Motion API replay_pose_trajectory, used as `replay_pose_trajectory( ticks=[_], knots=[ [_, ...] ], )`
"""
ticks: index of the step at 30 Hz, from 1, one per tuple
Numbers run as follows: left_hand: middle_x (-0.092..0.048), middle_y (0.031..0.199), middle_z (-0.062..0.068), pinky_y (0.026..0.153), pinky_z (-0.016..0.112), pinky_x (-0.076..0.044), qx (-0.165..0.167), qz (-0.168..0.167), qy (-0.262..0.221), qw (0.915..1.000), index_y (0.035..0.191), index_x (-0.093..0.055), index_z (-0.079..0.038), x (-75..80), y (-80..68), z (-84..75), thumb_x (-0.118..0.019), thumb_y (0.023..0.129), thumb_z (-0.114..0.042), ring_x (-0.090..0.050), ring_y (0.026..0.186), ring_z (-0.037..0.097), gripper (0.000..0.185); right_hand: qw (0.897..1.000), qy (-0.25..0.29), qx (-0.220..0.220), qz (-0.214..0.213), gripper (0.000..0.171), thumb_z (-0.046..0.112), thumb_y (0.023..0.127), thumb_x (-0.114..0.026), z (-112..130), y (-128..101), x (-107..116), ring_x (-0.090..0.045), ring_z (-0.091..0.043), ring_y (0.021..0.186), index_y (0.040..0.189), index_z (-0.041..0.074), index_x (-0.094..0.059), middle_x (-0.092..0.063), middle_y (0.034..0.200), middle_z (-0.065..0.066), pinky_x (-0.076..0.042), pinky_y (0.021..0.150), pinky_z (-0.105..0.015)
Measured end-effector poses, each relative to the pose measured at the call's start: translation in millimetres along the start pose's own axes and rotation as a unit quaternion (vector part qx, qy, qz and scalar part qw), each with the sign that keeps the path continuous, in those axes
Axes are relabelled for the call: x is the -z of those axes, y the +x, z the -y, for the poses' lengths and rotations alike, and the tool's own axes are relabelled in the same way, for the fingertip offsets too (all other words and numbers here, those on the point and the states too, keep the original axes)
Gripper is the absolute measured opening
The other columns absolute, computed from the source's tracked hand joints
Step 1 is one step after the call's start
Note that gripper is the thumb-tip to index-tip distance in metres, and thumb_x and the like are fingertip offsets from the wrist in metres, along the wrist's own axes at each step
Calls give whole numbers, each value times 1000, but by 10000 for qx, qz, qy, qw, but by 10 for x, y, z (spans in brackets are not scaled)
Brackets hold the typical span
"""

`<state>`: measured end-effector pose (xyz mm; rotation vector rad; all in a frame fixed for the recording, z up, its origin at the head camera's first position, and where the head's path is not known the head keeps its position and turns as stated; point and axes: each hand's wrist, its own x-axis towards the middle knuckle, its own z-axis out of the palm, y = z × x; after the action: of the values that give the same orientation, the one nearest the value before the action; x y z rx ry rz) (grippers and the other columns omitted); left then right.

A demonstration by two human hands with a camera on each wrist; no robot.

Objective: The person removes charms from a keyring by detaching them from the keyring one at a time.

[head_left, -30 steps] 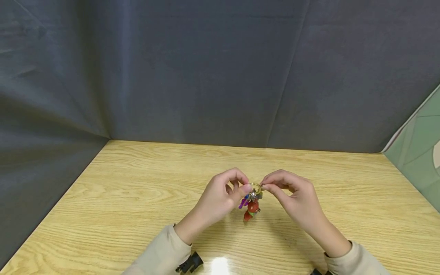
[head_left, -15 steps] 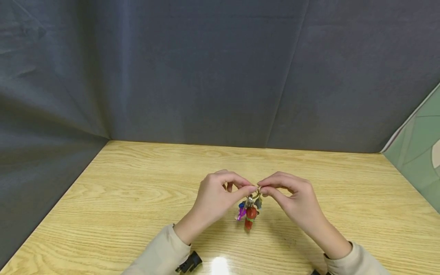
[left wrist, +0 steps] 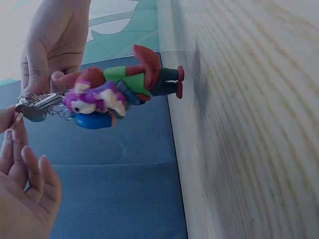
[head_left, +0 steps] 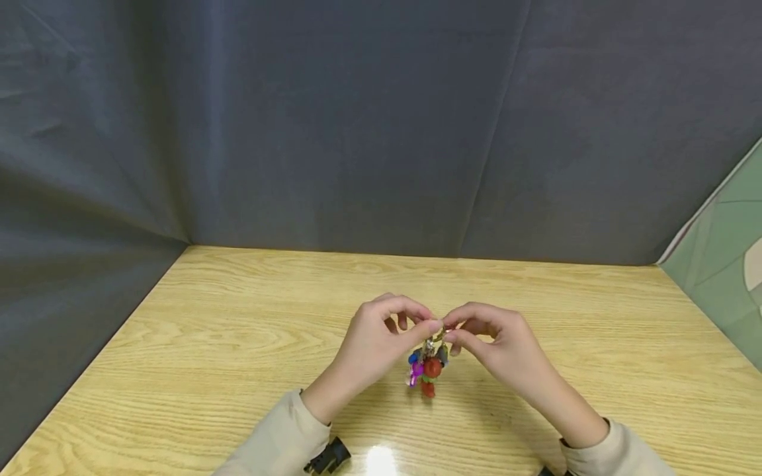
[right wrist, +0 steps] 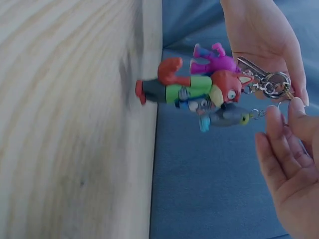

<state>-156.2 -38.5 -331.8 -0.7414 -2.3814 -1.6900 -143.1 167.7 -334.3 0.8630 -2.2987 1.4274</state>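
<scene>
A gold key ring (head_left: 439, 332) hangs a little above the wooden table (head_left: 238, 330), with a bunch of small figures (head_left: 425, 370) dangling under it. My left hand (head_left: 430, 325) pinches the ring from the left and my right hand (head_left: 454, 332) pinches it from the right, fingertips almost touching. The left wrist view shows a red fox figure in a green shirt (left wrist: 144, 74), a purple figure (left wrist: 94, 97), a blue one (left wrist: 92, 120) and a silver key (left wrist: 35, 107). In the right wrist view the fox (right wrist: 199, 87), a grey fish (right wrist: 227, 117) and the ring (right wrist: 276, 84) hang beside my right hand's fingers (right wrist: 286, 149).
A dark grey cloth backdrop (head_left: 357, 132) closes off the back and the left side of the table. Green patterned floor (head_left: 726, 264) shows past the right edge. A black wrist mount (head_left: 329, 456) sits on my left sleeve.
Both hands have drawn closer together and dropped slightly. The ring has turned and the figures now hang lower and a little further left.
</scene>
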Motion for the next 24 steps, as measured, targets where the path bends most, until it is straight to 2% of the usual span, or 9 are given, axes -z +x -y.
replay_pose_trajectory(
  ticks=[3, 6, 11, 16, 20, 24],
  knots=[
    [-64, 84, -12, 67, 29, -44, 17, 175, 208, 9996, 92, -76, -21, 2, 5, 10, -75, 89, -33, -53, 76, 11, 12, 9998, -143, 110, 91, 20, -7, 84, -72, -28, -3, -9, -67, -12, 73, 90, 12, -73, -70, 88, 1, -56, 68, -28],
    [-64, 84, -16, 66, 28, -46, -52, 286, 458, 9985, 93, -76, -22, 7, 15, 29, -76, 88, -33, -53, 76, 9, 12, 9991, -381, 172, -43, 23, -7, 83, -73, -36, -7, -2, -66, -10, 80, 87, 16, -73, -70, 90, 3, -55, 73, -25],
    [-65, 81, -23, 66, 28, -48, -140, 232, 716, 9971, 89, -76, -24, 18, 24, 50, -79, 85, -36, -54, 75, 6, 13, 9984, -481, 138, -257, 25, -9, 80, -74, -8, -2, 0, -67, -10, 83, 87, 15, -75, -71, 91, 6, -53, 76, -22],
    [-66, 77, -18, 63, 28, -47, -108, -8, 441, 9990, 84, -77, -22, 16, 18, 30, -81, 84, -35, -54, 70, 8, 13, 9985, -363, 141, -387, 22, -12, 79, -74, 23, 5, -10, -67, -9, 71, 86, 8, -75, -73, 83, 1, -54, 71, -22],
    [-67, 77, -11, 61, 29, -46, -203, -189, 78, 9996, 84, -78, -17, 6, 15, 12, -80, 85, -29, -53, 66, 10, 13, 9988, -252, -177, -390, 17, -9, 81, -75, 55, 3, -11, -65, -10, 60, 87, 7, -76, -73, 79, 0, -53, 66, -22],
    [-68, 79, -8, 62, 31, -46, -248, -320, -136, 9991, 85, -78, -14, 0, 6, 4, -80, 86, -27, -53, 66, 12, 13, 9981, -172, -493, -331, 13, -3, 81, -77, 83, -3, -15, -63, -10, 56, 86, 9, -76, -73, 78, 2, -51, 62, -23]
  ],
)
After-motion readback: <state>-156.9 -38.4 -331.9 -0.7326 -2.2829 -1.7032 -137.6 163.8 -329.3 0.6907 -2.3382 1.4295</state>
